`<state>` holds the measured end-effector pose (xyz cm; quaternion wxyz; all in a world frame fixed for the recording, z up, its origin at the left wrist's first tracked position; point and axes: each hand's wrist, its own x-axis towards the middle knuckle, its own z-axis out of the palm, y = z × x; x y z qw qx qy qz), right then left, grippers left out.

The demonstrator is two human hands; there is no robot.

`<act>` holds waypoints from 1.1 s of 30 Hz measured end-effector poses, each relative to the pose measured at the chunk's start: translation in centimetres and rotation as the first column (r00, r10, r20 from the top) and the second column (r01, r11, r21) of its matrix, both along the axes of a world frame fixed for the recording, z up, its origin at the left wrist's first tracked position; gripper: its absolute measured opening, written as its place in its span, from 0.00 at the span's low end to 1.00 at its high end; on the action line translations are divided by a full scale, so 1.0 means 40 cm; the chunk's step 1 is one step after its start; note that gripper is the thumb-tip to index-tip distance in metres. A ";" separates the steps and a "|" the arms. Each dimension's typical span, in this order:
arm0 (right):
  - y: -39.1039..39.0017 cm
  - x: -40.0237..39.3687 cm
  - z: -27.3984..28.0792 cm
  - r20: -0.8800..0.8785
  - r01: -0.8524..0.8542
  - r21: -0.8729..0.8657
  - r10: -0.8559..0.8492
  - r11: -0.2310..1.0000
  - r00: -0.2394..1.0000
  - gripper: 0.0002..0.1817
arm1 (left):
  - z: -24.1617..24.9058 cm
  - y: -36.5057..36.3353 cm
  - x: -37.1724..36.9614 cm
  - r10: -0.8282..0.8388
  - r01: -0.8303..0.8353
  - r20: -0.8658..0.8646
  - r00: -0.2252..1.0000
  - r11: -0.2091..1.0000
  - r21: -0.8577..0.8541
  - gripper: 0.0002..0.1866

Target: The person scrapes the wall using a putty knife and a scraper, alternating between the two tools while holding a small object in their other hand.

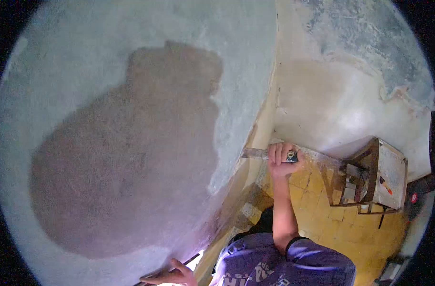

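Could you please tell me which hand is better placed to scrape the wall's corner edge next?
Right, probably. The right hand grips the scraper, with its blade at the edge of the wall. The left hand sits low against the wall, far from that edge.

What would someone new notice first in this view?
The big reddish-brown patch on the pale grey wall fills the left. At the wall's corner, the right hand grips a scraper against the plaster edge. The left hand rests low on the wall, and a wooden stool stands on the yellow tiled floor.
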<state>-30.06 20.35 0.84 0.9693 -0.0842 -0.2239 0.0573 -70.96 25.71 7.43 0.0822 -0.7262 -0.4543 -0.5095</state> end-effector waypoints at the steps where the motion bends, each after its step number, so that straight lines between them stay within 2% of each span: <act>1: -0.014 0.002 0.005 0.016 0.010 -0.002 -0.010 1.000 1.000 0.29 | 0.003 0.005 0.003 -0.009 0.009 0.005 1.000 1.000 -0.002 0.43; 3: -0.050 0.004 0.025 0.056 0.032 -0.007 -0.031 0.999 0.998 0.30 | 0.000 0.011 0.006 -0.009 0.009 0.005 1.000 1.000 0.000 0.42; 6: 0.001 -0.021 0.040 -0.115 0.118 -0.076 -0.126 0.990 0.985 0.30 | 0.005 0.011 0.010 -0.016 0.016 0.009 1.000 1.000 -0.003 0.41; 9: -0.007 -0.003 0.024 -0.024 0.013 -0.029 -0.014 0.999 1.000 0.29 | 0.003 0.003 0.007 -0.019 0.019 0.005 1.000 1.000 -0.014 0.40; 12: -0.056 0.002 0.053 0.109 0.024 0.041 -0.028 0.999 0.994 0.30 | 0.018 0.004 0.003 -0.014 0.014 0.009 1.000 1.000 -0.002 0.39; 14: 0.050 -0.034 -0.053 -0.119 0.155 -0.259 -0.190 0.953 0.975 0.30 | 0.022 0.000 0.009 -0.021 0.021 0.003 1.000 1.000 -0.005 0.39; 16: 0.070 -0.066 -0.086 -0.169 0.163 -0.359 -0.236 0.919 0.957 0.29 | 0.023 -0.005 0.009 -0.019 0.019 -0.001 1.000 1.000 -0.008 0.38; 18: 0.077 -0.072 -0.087 -0.077 0.099 -0.237 -0.120 0.966 0.990 0.29 | 0.026 0.000 0.014 -0.013 0.013 0.001 1.000 1.000 0.005 0.37; 21: -0.017 -0.011 0.051 0.025 -0.009 -0.028 0.009 1.000 1.000 0.31 | 0.035 0.001 0.025 -0.006 0.006 -0.017 1.000 1.000 0.010 0.37; 24: 0.007 -0.012 0.057 0.089 0.033 -0.057 -0.027 0.998 0.996 0.32 | 0.039 0.000 0.047 -0.006 0.006 -0.012 1.000 1.000 0.017 0.36; 26: 0.065 -0.021 -0.027 0.107 0.057 -0.296 -0.026 0.953 0.994 0.34 | 0.039 0.002 0.056 -0.012 0.012 -0.019 1.000 1.000 0.024 0.35; 27: 0.074 -0.020 -0.023 0.117 0.068 -0.414 -0.021 0.908 0.993 0.35 | 0.040 0.001 0.055 -0.016 0.017 -0.019 1.000 1.000 0.017 0.35; 30: 0.032 -0.004 0.012 -0.045 0.046 -0.207 -0.057 0.977 0.997 0.34 | 0.048 0.018 0.078 -0.010 0.010 -0.027 1.000 0.999 0.031 0.34; 33: -0.043 0.068 0.087 0.135 0.005 -0.088 0.007 0.996 0.991 0.33 | 0.052 0.026 0.097 -0.014 0.015 -0.038 0.999 0.999 0.037 0.33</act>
